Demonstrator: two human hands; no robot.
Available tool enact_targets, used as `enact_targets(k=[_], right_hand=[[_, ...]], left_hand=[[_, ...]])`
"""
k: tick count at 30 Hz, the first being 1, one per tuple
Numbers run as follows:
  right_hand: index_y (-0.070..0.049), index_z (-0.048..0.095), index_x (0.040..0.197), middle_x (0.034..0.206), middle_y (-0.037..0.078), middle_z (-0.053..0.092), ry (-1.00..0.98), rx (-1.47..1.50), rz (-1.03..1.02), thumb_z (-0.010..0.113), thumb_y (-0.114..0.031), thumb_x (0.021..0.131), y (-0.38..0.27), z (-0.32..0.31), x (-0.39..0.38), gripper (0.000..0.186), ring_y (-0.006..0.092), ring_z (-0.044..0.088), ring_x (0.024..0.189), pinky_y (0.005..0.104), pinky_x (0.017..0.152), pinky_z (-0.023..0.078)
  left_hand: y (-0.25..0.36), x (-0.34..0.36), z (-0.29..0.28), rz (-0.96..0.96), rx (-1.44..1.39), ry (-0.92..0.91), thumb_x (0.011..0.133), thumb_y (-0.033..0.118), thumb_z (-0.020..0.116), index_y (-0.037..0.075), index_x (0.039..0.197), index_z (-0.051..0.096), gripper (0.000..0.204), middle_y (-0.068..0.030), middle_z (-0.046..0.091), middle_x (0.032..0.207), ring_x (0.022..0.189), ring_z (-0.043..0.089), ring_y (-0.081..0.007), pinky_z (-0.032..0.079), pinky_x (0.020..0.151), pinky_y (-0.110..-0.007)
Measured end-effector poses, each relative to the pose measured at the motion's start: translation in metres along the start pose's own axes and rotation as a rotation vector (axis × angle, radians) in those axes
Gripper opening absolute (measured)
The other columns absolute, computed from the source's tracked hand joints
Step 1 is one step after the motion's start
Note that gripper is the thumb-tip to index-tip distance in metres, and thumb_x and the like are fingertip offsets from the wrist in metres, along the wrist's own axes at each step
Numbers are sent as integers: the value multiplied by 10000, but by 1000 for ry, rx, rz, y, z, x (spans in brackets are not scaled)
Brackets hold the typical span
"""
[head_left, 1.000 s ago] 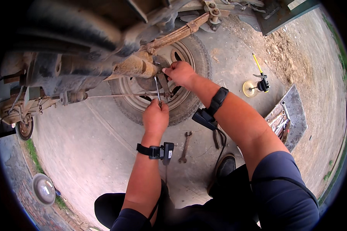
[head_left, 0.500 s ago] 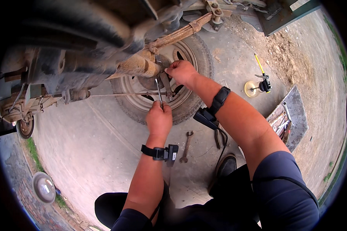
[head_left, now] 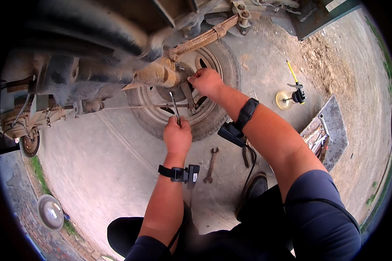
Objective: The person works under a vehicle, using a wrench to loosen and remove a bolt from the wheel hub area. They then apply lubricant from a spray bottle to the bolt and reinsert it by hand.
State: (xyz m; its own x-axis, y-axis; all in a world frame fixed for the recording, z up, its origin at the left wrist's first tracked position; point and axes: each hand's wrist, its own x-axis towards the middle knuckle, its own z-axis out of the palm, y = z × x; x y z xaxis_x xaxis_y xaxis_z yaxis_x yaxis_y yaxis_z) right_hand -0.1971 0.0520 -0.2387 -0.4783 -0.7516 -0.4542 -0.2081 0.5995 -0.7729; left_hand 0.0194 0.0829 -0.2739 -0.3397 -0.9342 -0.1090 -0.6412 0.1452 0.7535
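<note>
Comparing with one second earlier, the vehicle underside [head_left: 96, 48] and the wheel [head_left: 191, 100] lying on the concrete sit a little differently in the view, but both hands keep almost the same places. The right hand [head_left: 206, 81] stays closed around a part at the rusty axle end [head_left: 154, 74]; what it grips is hidden by its fingers. The left hand [head_left: 177, 135] is closed in a fist around the lower end of a thin wrench [head_left: 174, 106], which stands nearly upright toward the axle. Its upper end is hard to make out among the brackets. A spare wrench [head_left: 211, 164] lies on the ground just beside the left wrist. The tool tray [head_left: 333, 130] at the right is partly hidden behind the right arm.
</note>
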Motion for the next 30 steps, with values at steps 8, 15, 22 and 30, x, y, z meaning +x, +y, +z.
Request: enact_targets(k=[8, 15, 22, 30], right_hand=[[-18, 692, 1061, 949, 202, 714, 57, 27, -81, 660, -300, 868, 6, 5, 0, 344, 377, 678, 909, 414, 830, 532], [-11, 691, 1060, 922, 199, 715, 21, 87, 17, 678, -317, 871, 3, 0, -3, 359, 337, 694, 887, 395, 812, 536], [-1, 703, 1028, 905, 194, 713, -22, 107, 50, 694, -271, 869, 1, 3, -3, 313, 308, 699, 871, 383, 779, 543], [-39, 717, 945, 850, 115, 715, -4, 302, -66, 748, -279, 841, 19, 5, 5, 264, 214, 664, 732, 348, 684, 521]], left_hand=[[42, -5, -18, -219, -164, -122, 947, 155, 531, -10, 941, 608, 182, -58, 600, 639, 487, 558, -124, 454, 459, -288], [33, -9, -26, -227, -185, -90, 947, 147, 527, -16, 933, 595, 177, -61, 598, 650, 486, 550, -125, 448, 459, -287], [29, -9, -29, -235, -183, -104, 951, 140, 526, -14, 927, 591, 169, -57, 588, 642, 485, 545, -123, 447, 457, -285], [21, -11, -28, -221, -210, -71, 931, 165, 540, 3, 881, 607, 183, -99, 616, 600, 475, 608, -214, 488, 504, -371]])
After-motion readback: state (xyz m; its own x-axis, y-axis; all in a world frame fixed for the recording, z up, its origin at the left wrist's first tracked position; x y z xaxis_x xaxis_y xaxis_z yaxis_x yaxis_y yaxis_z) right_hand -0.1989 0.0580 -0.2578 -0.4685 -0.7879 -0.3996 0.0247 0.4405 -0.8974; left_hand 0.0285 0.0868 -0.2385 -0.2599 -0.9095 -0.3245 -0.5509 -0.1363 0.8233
